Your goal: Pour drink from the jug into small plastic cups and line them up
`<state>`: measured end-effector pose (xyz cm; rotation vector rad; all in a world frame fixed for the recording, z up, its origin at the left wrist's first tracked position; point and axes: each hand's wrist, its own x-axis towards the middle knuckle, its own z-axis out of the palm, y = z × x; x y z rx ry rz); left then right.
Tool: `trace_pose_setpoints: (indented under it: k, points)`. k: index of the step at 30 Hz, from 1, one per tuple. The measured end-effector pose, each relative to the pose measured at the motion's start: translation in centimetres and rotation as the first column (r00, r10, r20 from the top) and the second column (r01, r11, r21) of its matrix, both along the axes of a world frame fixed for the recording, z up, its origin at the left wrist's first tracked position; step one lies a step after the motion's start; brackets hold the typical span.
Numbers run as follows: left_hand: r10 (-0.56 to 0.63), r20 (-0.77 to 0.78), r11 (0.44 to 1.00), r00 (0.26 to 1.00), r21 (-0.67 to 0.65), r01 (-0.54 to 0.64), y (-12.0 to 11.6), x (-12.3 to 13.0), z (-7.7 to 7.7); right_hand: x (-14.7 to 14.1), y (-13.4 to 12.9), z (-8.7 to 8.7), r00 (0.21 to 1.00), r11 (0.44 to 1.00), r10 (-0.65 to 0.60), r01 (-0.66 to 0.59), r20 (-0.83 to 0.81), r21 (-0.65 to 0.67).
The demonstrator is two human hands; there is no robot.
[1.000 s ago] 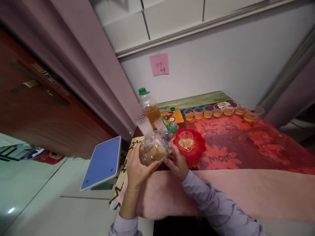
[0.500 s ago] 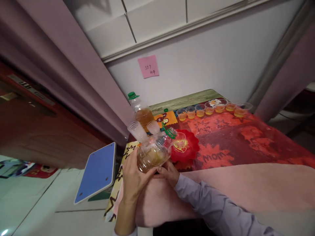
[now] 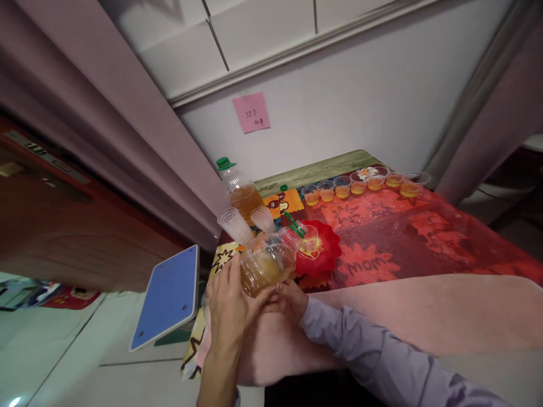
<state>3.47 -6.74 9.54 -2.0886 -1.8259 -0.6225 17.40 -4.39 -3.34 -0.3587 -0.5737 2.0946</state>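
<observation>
A clear plastic bottle (image 3: 266, 267) of amber liquid lies steeply tilted in both hands, its neck with a green handle (image 3: 296, 225) pointing right. My left hand (image 3: 231, 299) wraps round its lower end. Under the body, my right hand (image 3: 289, 299) supports it with curled fingers. The bottle's mouth is over or beside a clear plastic cup (image 3: 311, 238), which stands on a red scalloped plate (image 3: 333, 254). Whether liquid flows into the cup is too blurred to tell. Two stacks of clear cups, a taller one (image 3: 236, 226) and a shorter one (image 3: 263, 219), stand just behind the bottle.
Behind the stacks stands a second bottle (image 3: 245, 199) with a green cap. A loose green cap (image 3: 284, 187) lies near the back edge. Several cups (image 3: 343, 187) holding a little yellow liquid line the far side. A blue board (image 3: 166, 297) stands left of the table.
The bottle has tipped further, its neck dropping towards the cup on the red plate. Both hands still hold it. The view has shifted slightly.
</observation>
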Motion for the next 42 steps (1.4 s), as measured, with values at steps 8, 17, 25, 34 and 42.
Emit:
trace_pose_setpoints:
  k: [8, 17, 25, 34, 42]
  points:
    - [0.026, -0.051, 0.999, 0.998, -0.023, -0.027, -0.3, 0.9, 0.9, 0.0, -0.3, 0.7, 1.000, 0.999, 0.013, -0.013, 0.005, -0.049]
    - [0.051, -0.086, 0.997, 0.995, -0.048, -0.055, -0.5, 1.6, 1.5, 0.1, -0.2, 0.6, 0.999, 0.997, 0.052, -0.052, -0.007, -0.055]
    - [0.107, -0.101, 0.989, 0.989, -0.088, -0.116, -0.7, 1.7, 1.8, -0.1, -0.5, 0.1, 0.997, 0.996, 0.079, -0.079, -0.004, -0.027]
    - [0.116, -0.134, 0.985, 0.984, -0.111, -0.131, -0.8, 2.0, 2.3, 0.1, -0.5, 0.6, 0.997, 0.996, 0.083, -0.083, -0.009, -0.033]
    - [0.115, -0.148, 0.988, 0.982, -0.084, -0.128, -0.7, 2.4, 2.3, -0.1, -0.2, 0.2, 0.994, 0.993, 0.102, -0.104, -0.040, -0.046]
